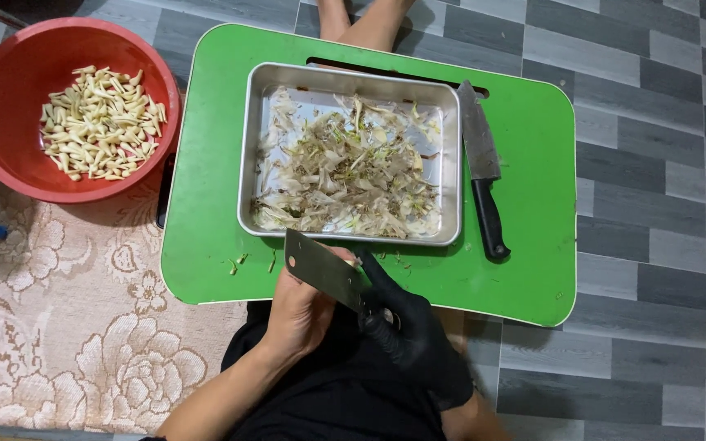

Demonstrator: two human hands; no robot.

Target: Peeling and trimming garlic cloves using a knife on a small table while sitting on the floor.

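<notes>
My right hand (408, 327), in a black glove, grips the handle of a small cleaver (320, 268) whose blade points left. My bare left hand (300, 314) is cupped under the blade, fingers curled against it; whether it holds anything is hidden by the blade. Both hands hover at the near edge of a green lap table (206, 237). On the table stands a metal tray (251, 147) full of garlic skins and trimmings (345, 171). A second knife (482, 167) with a black handle lies on the table right of the tray.
A red bowl (10, 90) of peeled garlic cloves (101, 122) sits at the left on a floral mat (67, 327). Grey tiled floor (655, 163) lies to the right. A few scraps (239, 261) litter the table's near edge. My bare legs (369, 20) show beyond the table.
</notes>
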